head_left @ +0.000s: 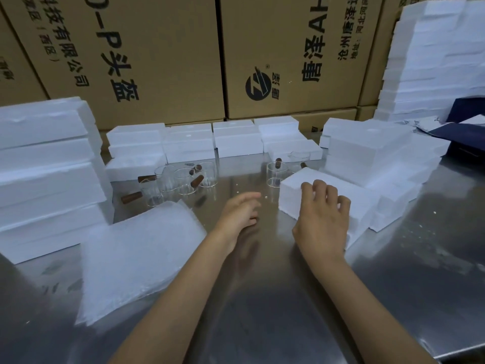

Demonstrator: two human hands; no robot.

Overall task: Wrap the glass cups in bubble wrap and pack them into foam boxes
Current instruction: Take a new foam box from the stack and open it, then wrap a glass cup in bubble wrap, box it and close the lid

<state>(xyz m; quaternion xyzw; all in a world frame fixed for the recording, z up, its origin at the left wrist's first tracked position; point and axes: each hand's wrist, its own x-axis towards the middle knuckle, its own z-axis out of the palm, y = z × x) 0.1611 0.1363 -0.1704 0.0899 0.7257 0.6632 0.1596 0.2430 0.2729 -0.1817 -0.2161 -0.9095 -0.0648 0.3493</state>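
A steel table (262, 298) is backed by cardboard cartons (157, 48). A foam box (325, 203) is gripped on top by the right hand (321, 219), fingers curled. The left hand (240, 212) hangs relaxed, holding nothing. Glass cups (181, 179) stand behind the bubble wrap (136, 264) lying at the left

Glossy steel table (262, 298), matt white foam boxes (47, 179) (clear glass cups (181, 179) w/ wood handles).
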